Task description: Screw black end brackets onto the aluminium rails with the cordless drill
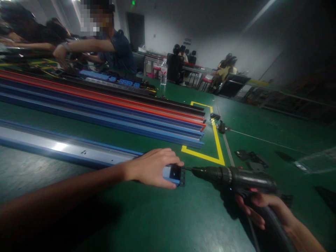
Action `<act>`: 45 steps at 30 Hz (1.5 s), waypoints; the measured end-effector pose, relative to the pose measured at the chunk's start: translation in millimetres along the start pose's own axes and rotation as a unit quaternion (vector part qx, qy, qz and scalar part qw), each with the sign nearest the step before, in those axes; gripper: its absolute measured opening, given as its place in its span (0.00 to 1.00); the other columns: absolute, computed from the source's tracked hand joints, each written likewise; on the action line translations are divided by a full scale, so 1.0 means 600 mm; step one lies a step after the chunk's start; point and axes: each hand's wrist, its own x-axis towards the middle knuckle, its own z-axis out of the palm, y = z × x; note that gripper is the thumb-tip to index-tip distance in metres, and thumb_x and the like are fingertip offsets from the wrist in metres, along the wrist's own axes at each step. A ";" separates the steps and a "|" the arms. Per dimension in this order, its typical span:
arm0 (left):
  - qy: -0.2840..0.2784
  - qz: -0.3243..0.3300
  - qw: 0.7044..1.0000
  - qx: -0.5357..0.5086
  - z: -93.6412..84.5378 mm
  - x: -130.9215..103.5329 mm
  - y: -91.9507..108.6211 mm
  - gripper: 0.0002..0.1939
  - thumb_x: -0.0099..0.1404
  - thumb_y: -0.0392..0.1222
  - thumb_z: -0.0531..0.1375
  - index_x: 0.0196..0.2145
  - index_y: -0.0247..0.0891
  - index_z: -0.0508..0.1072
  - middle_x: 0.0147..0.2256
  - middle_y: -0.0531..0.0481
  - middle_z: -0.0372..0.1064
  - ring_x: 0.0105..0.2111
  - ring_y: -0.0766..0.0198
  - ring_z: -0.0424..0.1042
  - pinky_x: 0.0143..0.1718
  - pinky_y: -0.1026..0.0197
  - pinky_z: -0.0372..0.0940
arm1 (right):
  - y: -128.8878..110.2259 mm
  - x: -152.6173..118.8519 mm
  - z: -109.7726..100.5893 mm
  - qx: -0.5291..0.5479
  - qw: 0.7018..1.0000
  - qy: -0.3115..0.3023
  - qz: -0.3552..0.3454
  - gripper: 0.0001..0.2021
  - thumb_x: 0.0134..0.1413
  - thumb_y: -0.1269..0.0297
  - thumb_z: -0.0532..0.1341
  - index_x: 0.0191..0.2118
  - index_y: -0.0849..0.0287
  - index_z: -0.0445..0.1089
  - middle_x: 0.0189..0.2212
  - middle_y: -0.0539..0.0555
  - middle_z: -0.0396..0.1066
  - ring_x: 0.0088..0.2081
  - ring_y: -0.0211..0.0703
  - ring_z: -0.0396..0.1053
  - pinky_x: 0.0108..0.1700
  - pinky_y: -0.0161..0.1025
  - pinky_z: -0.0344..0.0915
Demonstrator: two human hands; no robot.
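My left hand (154, 169) is wrapped over the right end of a long blue and silver metal rail (99, 154) lying on the green table. A black end cap (182, 177) sits at that end, partly beside my fingertips. My right hand (270, 206) grips a black power drill (249, 180) by its handle. The drill points left, and its bit (187, 169) reaches to the end cap; whether it touches a screw cannot be made out.
Several blue, red and black rails (157, 120) lie side by side beyond, their ends inside a yellow tape outline (219, 147). Small black parts (252, 159) and a clear plastic box (319, 161) are at the right. A water bottle (163, 72) stands behind; a person (119, 50) works across the table.
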 end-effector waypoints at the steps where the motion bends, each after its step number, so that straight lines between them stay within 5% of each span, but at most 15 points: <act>1: 0.001 0.000 1.000 0.000 0.000 0.000 0.000 0.32 0.57 0.57 0.69 0.56 0.41 0.71 0.46 0.48 0.73 0.46 0.55 0.69 0.47 0.55 0.62 | 0.000 0.000 0.000 0.000 1.000 0.002 0.000 0.15 0.50 0.60 0.64 0.36 0.69 0.78 0.24 0.57 0.74 0.16 0.32 0.66 0.17 0.28 0.65; 45: -0.015 -0.019 1.000 -0.003 -0.002 0.001 0.006 0.31 0.57 0.56 0.69 0.54 0.43 0.70 0.46 0.48 0.71 0.47 0.53 0.68 0.48 0.53 0.62 | -0.015 0.001 0.027 -0.007 0.999 -0.031 -0.003 0.16 0.48 0.63 0.64 0.39 0.70 0.79 0.28 0.61 0.76 0.19 0.35 0.69 0.21 0.28 0.68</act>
